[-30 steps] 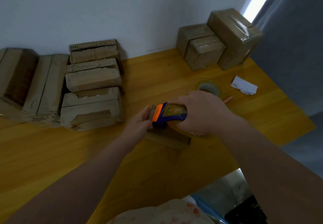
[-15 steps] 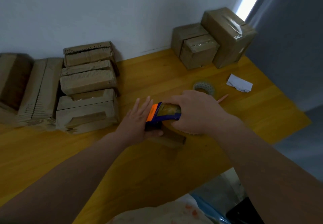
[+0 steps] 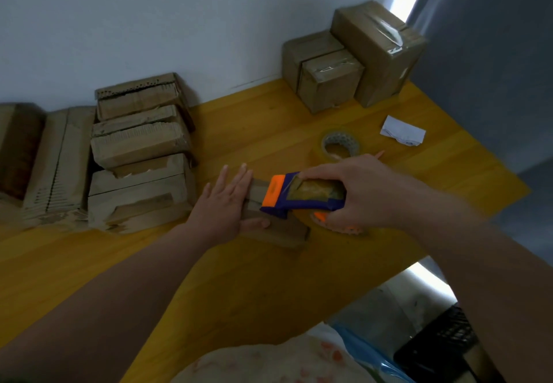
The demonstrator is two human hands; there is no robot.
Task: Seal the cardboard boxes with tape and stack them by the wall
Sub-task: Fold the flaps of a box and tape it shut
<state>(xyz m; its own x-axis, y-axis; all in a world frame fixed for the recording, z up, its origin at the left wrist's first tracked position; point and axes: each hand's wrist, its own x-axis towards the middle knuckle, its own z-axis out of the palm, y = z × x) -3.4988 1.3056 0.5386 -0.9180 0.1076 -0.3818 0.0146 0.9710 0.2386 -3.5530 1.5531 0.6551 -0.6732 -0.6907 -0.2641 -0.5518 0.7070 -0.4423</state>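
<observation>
Head view shows my left hand now lying flat on the left end of the small cardboard box, fingers straight and spread. A second ago it was up at the nose of the tape dispenser. My right hand has its fingers curled around the dispenser body and holds it on the box top. The box sits on the surface in front of me, well apart from the sealed boxes by the wall. I judge the tape end is pressed down and the strip can now be drawn along the seam.
</observation>
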